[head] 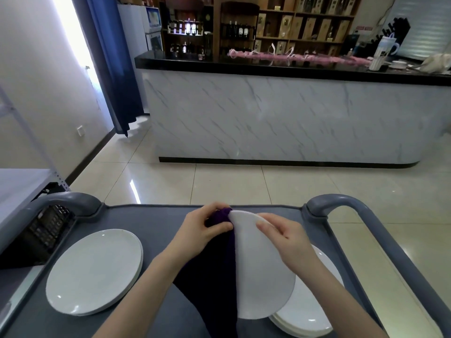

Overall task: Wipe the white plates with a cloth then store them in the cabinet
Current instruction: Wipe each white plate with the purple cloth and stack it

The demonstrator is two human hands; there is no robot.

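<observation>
My right hand (284, 236) grips a white plate (258, 272) by its upper rim and holds it tilted on edge above the grey cart top (158, 223). My left hand (205, 228) pinches a dark purple cloth (214, 272) against the plate's far rim; the cloth hangs down along the plate's left side. A stack of white plates (95, 272) lies flat on the cart's left side. Another stack of white plates (310, 315) lies at the right, partly hidden under the held plate.
The cart has grey handles at the left (70, 201) and right (341, 203). A black basket (44, 230) hangs at its left end. Across the tiled floor stands a marble-fronted counter (280, 118) with wooden shelves (292, 20) behind it.
</observation>
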